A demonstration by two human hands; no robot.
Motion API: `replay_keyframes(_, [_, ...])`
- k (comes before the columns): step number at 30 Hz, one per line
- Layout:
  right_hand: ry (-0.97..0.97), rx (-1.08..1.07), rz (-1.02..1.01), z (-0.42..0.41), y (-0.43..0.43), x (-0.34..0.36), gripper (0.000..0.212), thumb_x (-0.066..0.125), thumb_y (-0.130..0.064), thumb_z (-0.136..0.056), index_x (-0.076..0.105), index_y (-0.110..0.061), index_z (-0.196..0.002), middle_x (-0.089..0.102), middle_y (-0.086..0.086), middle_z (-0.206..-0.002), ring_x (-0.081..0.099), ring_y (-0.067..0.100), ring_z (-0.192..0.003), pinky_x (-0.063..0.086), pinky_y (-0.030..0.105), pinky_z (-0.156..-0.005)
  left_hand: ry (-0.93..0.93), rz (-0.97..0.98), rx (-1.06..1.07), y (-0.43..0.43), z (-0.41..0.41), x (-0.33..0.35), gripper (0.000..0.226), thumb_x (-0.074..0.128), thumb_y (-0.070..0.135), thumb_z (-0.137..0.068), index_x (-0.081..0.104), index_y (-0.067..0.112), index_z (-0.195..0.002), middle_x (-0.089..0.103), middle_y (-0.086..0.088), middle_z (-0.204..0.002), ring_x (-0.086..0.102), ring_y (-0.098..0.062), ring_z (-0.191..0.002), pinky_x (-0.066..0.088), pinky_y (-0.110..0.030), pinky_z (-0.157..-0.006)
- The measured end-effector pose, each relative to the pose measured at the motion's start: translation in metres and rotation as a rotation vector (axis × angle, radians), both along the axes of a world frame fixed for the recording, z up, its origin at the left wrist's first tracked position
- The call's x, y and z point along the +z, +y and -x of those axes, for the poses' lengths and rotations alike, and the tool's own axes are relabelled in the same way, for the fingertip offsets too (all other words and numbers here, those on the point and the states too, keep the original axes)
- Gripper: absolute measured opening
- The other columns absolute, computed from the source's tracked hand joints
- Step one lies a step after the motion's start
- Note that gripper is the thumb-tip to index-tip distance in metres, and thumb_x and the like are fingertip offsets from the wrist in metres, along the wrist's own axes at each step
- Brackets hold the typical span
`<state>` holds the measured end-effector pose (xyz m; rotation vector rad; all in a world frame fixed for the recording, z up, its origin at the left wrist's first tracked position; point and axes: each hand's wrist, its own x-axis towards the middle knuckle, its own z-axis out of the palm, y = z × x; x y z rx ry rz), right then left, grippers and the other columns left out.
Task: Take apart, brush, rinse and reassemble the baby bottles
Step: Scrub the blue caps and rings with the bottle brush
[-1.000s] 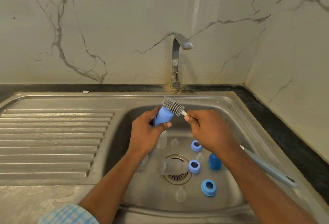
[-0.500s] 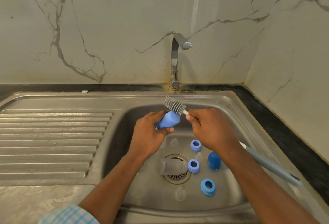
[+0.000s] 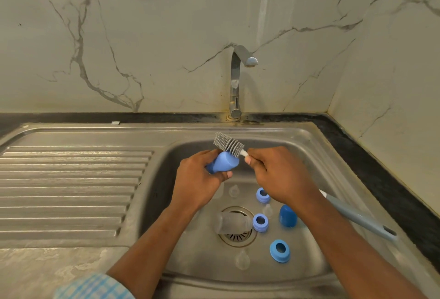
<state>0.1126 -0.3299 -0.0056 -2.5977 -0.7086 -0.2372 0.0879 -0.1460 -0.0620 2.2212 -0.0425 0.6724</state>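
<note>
Now the left hand grips a blue bottle cap over the sink — the right hand, just beside it, pinches the brush near its grey head, bristles touching the cap's top. Below both hands a clear bottle lies across the drain, blue rings beside it.

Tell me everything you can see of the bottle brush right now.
The bottle brush has a grey cylindrical head of short rubbery-looking ribs, a white neck and a long blue-grey handle with a hole at its end. It is tilted, head up-left above the sink, handle running down-right behind the right forearm. The right hand grips it just below the head, which touches the blue cap held in the left hand.
</note>
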Motion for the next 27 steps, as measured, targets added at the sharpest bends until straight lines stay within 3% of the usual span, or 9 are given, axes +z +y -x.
replay_keyframes(3, [-0.011,0.023,-0.008,0.002,0.001,0.001,0.034,0.046,-0.032,-0.101,0.043,-0.028,-0.068,0.043,-0.005,-0.054,0.041,0.012,-0.052,0.027,0.028,-0.05,0.047,0.021,0.042,-0.002,0.0,-0.001,0.041,0.085,0.036,-0.073,0.074,0.028,-0.113,0.073,0.015,-0.087,0.064,0.002,-0.077,0.045,-0.009,-0.069])
replay_keyframes(7, [-0.013,0.039,0.001,0.003,-0.001,0.0,0.024,0.046,-0.033,-0.101,0.051,-0.029,-0.078,0.044,-0.006,-0.054,0.041,0.012,-0.052,0.028,0.029,-0.05,0.082,0.205,0.108,0.011,-0.005,-0.002,0.034,0.081,0.042,-0.074,0.076,0.029,-0.106,0.074,0.015,-0.08,0.069,-0.002,-0.074,0.059,-0.039,-0.076])
replay_keyframes(14, [0.001,-0.065,-0.025,-0.004,-0.004,-0.001,0.029,0.046,-0.033,-0.101,0.054,-0.024,-0.075,0.046,-0.005,-0.057,0.045,0.016,-0.057,0.033,0.033,-0.053,0.016,0.211,0.002,0.002,-0.002,0.002,0.047,0.085,0.022,-0.076,0.071,0.025,-0.121,0.067,0.031,-0.085,0.068,0.006,-0.085,0.053,-0.013,-0.078])
replay_keyframes(19, [0.057,0.017,-0.064,0.003,0.0,0.0,0.026,0.047,-0.033,-0.102,0.061,-0.023,-0.082,0.046,-0.004,-0.055,0.041,0.011,-0.052,0.03,0.028,-0.05,0.027,0.364,0.065,0.005,-0.004,0.001,0.019,0.079,0.025,-0.083,0.072,0.037,-0.097,0.073,0.02,-0.081,0.069,0.003,-0.079,0.053,-0.021,-0.074])
replay_keyframes(23, [0.008,-0.046,-0.096,-0.002,-0.001,-0.001,0.026,0.048,-0.033,-0.101,0.058,-0.024,-0.079,0.046,-0.005,-0.055,0.043,0.013,-0.054,0.031,0.031,-0.051,0.084,0.482,-0.059,0.002,-0.004,0.002,0.032,0.078,0.018,-0.084,0.073,0.025,-0.114,0.076,0.012,-0.095,0.071,-0.004,-0.091,0.057,-0.028,-0.085])
replay_keyframes(27, [0.031,-0.107,-0.046,-0.01,-0.008,-0.006,0.027,0.047,-0.031,-0.102,0.063,-0.02,-0.083,0.046,-0.005,-0.056,0.042,0.013,-0.054,0.029,0.029,-0.051,0.096,0.429,-0.145,-0.009,-0.002,0.001,0.039,0.078,0.016,-0.084,0.067,0.032,-0.118,0.074,0.021,-0.096,0.07,0.0,-0.093,0.054,-0.015,-0.082])
